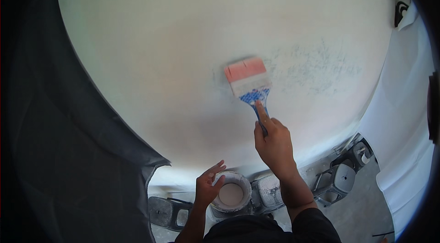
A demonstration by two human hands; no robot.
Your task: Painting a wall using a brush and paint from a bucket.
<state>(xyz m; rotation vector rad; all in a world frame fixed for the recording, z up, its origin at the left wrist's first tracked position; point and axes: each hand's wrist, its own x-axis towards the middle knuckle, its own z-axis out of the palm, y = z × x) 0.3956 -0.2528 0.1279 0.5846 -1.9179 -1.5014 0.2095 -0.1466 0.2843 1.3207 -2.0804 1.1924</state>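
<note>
My right hand (275, 146) grips the blue handle of a wide flat paintbrush (250, 79), index finger laid along the handle. Its reddish bristles point up and rest against, or just off, a white wall (154, 61); which one I cannot tell. Dark streaky marks (319, 67) show on the wall right of the brush. Low in the view, my left hand (210, 184) is empty with its fingers apart. It hovers by the rim of a round bucket (246, 191) that holds pale liquid (231, 195); whether it touches the rim is unclear.
A dark cloth (75, 133) hangs along the left, a white sheet (398, 112) along the right. Plastic stools stand on the stained floor: one at left (161, 212), a paint-spattered one (270, 191) beside the bucket, another at right (338, 181). A black object (401, 14) sits upper right.
</note>
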